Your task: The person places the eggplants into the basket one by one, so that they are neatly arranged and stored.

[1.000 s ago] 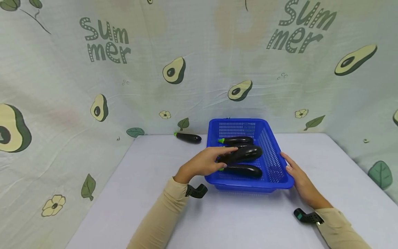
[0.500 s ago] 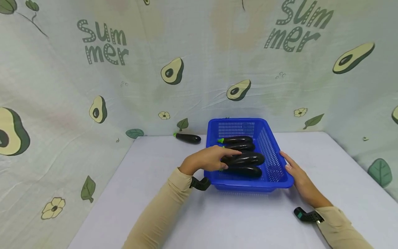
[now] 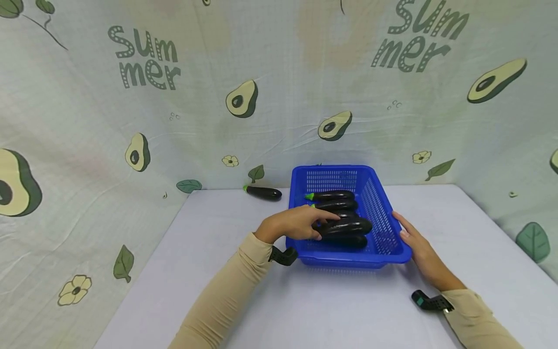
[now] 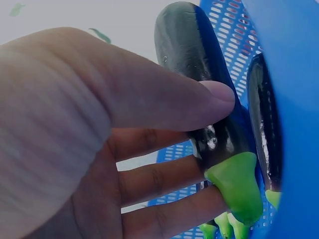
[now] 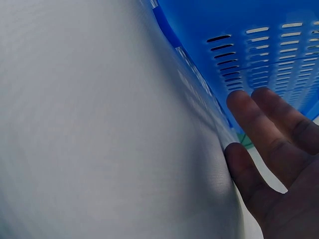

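Inside the blue basket, my left hand grips a glossy dark eggplant near its stem end. The left wrist view shows the thumb across this eggplant's side, with the fingers reaching round behind its green cap. Beneath and in front of it lies another eggplant, partly covered. Several more, such as the rear eggplant, lie behind it in the basket. My right hand rests against the basket's right side; its fingertips touch the slotted outer wall, fingers fairly straight.
One loose eggplant lies on the white table, left of the basket near the back edge. A printed cloth with avocados hangs behind and around the table.
My left hand has lowered the held eggplant and shifted it slightly right and towards the near side, uncovering eggplants behind it. The right hand stays at the basket's side.
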Motion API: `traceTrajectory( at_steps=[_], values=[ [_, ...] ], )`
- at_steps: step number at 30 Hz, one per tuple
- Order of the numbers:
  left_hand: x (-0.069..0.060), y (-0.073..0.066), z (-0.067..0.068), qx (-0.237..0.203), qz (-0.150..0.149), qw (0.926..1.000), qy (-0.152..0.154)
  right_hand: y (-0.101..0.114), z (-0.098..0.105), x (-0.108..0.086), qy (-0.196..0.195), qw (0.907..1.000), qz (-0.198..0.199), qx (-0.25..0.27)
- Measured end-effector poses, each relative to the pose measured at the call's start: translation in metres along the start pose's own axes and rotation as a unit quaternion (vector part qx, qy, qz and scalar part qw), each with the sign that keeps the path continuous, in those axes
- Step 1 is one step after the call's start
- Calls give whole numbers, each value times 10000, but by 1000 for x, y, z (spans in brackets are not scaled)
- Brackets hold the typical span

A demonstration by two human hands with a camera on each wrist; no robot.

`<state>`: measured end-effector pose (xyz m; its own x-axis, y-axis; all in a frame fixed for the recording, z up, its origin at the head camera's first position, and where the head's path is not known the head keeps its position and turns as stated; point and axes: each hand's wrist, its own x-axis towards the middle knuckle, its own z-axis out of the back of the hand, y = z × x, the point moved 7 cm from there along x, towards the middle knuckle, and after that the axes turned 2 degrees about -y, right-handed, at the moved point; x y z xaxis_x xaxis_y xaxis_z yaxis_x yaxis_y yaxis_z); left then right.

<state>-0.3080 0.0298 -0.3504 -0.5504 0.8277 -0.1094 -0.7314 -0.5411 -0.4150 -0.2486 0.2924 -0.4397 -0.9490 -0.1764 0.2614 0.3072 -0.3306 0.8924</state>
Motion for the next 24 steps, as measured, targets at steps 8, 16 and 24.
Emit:
traceTrajectory(
  at_steps=[8, 16, 24],
  values=[
    [0, -1, -3, -30, -9, 9999, 137, -4, 0, 1, 23, 9997, -185, -149],
    [2, -2, -5, -23, -30, 9998, 193, -4, 1, 1, 5, 9999, -158, -28],
    [1, 0, -5, -485, -86, 9986, 196, -6, 0, 1, 31, 9997, -230, -101]
  ],
)
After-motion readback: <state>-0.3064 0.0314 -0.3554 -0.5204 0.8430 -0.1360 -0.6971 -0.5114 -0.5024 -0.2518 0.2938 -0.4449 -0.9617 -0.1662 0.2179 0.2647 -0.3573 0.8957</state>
